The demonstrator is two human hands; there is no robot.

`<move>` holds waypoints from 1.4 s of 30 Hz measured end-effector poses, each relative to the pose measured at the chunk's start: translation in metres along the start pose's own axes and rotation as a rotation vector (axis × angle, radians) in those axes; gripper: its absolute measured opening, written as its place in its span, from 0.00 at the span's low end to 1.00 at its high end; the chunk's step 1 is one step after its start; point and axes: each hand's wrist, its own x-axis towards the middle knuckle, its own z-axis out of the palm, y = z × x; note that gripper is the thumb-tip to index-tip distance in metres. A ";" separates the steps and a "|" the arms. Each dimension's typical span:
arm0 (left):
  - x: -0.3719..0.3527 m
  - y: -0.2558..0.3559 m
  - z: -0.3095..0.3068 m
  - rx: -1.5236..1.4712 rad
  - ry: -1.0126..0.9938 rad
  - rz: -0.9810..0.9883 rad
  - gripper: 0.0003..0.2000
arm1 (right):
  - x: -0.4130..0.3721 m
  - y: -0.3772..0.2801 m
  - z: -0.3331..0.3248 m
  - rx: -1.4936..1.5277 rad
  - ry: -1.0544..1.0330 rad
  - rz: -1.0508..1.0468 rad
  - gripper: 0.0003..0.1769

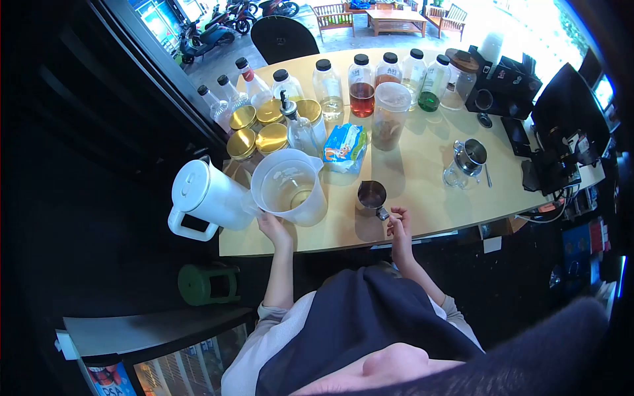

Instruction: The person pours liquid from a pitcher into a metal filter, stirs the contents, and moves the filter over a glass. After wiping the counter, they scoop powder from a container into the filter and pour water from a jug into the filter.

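Note:
My left hand [273,229] is closed around the handle side of a translucent plastic pitcher [310,208], which stands near the table's front edge with its spout facing away to the right. Just left of it is a white electric kettle [221,198] with its lid down. A small dark metal cup [372,195] with a handle stands to the right of the pitcher. At the end of that handle is my right hand [399,224], fingers loosely curled and apart, fingertips right beside it.
Gold-lidded jars [272,138], a pump-top bottle [302,135] and a blue wipes pack [345,145] stand behind the pitcher. Bottles line the back, with a tall plastic container [389,122] in front. A metal drip filter [471,156] over glass and a monitor [571,125] are at right.

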 end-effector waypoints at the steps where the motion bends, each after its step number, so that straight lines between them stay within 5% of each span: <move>1: 0.007 -0.002 -0.001 -0.001 -0.003 0.001 0.18 | -0.002 0.001 0.000 -0.027 0.022 -0.049 0.16; 2: 0.014 -0.006 -0.003 0.012 0.037 -0.025 0.17 | -0.003 0.002 0.003 -0.025 0.023 -0.051 0.16; 4: 0.017 -0.002 0.005 0.023 0.076 -0.051 0.16 | -0.008 -0.001 0.016 -0.120 0.132 -0.504 0.17; 5: 0.015 -0.001 0.009 -0.005 0.095 -0.012 0.17 | -0.010 -0.003 0.020 -0.119 0.133 -0.505 0.17; 7: 0.014 0.000 0.016 -0.031 0.109 0.026 0.17 | -0.014 -0.015 0.029 -0.175 -0.088 -0.731 0.17; 12: 0.016 -0.003 0.022 -0.134 0.177 0.044 0.16 | -0.007 -0.031 0.061 -0.315 -0.537 -0.609 0.22; 14: 0.012 0.005 0.030 -0.091 0.211 0.056 0.15 | 0.002 -0.008 0.080 -0.287 -0.719 -0.586 0.37; 15: 0.011 0.009 0.034 -0.050 0.248 0.071 0.14 | 0.001 -0.001 0.089 -0.285 -0.718 -0.586 0.37; 18: 0.012 0.014 0.029 -0.007 0.278 0.090 0.11 | -0.004 0.010 0.108 -0.463 -0.685 -0.471 0.61; 21: 0.015 0.017 0.023 0.066 0.263 0.197 0.09 | -0.009 0.014 0.120 -0.389 -0.629 -0.415 0.65; 34: 0.004 0.043 0.028 0.317 0.173 0.450 0.18 | -0.009 0.007 0.115 -0.057 -0.682 -0.088 0.56; 42: 0.020 0.044 0.028 0.553 0.017 0.576 0.21 | -0.009 -0.001 0.104 0.023 -0.682 0.057 0.38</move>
